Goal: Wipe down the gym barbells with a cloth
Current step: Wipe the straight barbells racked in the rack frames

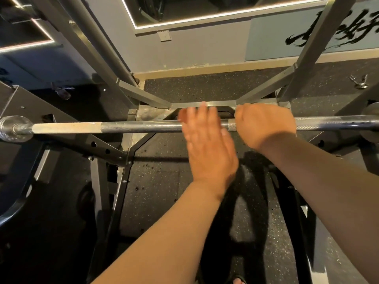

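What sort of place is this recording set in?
Almost certainly a gym's free-weights area. A steel barbell with knurled grip sections lies across a heavy metal rack, and the ground is speckled black rubber flooring, as is typical of lifting zones.

Grey rack frame point(149, 97) on speckled floor point(205, 87); perhaps collar clips point(359, 82) far right.
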The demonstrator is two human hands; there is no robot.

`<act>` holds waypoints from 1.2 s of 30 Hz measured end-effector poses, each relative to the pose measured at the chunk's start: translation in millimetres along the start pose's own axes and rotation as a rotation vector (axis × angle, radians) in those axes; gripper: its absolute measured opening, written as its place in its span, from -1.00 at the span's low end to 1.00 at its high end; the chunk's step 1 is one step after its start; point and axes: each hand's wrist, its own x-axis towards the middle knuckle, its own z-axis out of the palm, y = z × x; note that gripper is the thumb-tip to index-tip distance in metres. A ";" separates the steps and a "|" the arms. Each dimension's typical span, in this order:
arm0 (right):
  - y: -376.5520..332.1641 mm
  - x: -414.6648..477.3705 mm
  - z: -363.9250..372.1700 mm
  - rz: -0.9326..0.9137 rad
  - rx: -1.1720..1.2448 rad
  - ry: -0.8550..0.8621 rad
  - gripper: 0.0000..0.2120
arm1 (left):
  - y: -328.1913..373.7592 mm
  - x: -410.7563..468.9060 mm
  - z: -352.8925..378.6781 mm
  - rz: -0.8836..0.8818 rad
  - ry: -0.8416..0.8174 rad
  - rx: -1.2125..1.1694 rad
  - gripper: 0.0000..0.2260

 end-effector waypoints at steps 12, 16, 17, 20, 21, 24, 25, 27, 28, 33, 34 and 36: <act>1.7 -1.5 -1.5 -0.028 -0.034 0.000 -0.80 | -22.9 10.7 -12.2 -0.117 0.056 -0.016 -0.58; -0.6 -1.5 -2.1 0.002 -0.005 0.054 -0.75 | 2.6 1.6 -0.9 0.145 -0.070 -0.041 -0.54; -1.1 -2.6 -2.7 -0.002 -0.014 0.065 -0.74 | -2.1 2.3 -4.8 0.206 -0.096 -0.031 -0.54; -0.5 -6.1 -5.4 -0.014 -0.057 0.042 -0.78 | -25.4 7.4 -26.6 0.263 -0.138 0.025 -0.55; -0.3 -7.0 -6.2 -0.016 -0.064 0.035 -0.79 | -34.9 8.9 -34.1 0.208 -0.116 0.028 -0.56; -0.8 -8.6 -6.6 -0.018 -0.080 0.023 -0.80 | -62.9 16.4 -43.1 -0.056 0.009 -0.025 -0.63; -0.4 -8.3 -5.9 -0.020 -0.080 0.017 -0.81 | -63.6 17.9 -41.4 -0.123 0.044 -0.050 -0.65; 0.3 -6.7 -5.6 -0.025 -0.066 0.014 -0.83 | -46.3 17.9 -33.2 -0.206 0.064 -0.070 -0.62; 0.2 -5.6 -6.1 -0.026 -0.061 0.020 -0.83 | -33.2 16.0 -27.7 -0.197 0.043 -0.064 -0.60; -1.6 -6.2 -8.1 -0.013 -0.005 0.045 -0.77 | 0.7 3.7 -5.9 0.181 -0.101 -0.062 -0.58; -1.5 -5.5 -7.3 -0.015 -0.008 0.045 -0.76 | -6.7 6.5 -8.9 0.219 -0.100 -0.041 -0.59; -1.5 -4.9 -5.5 -0.017 -0.015 0.039 -0.80 | -27.1 8.4 -20.9 0.246 -0.112 0.000 -0.59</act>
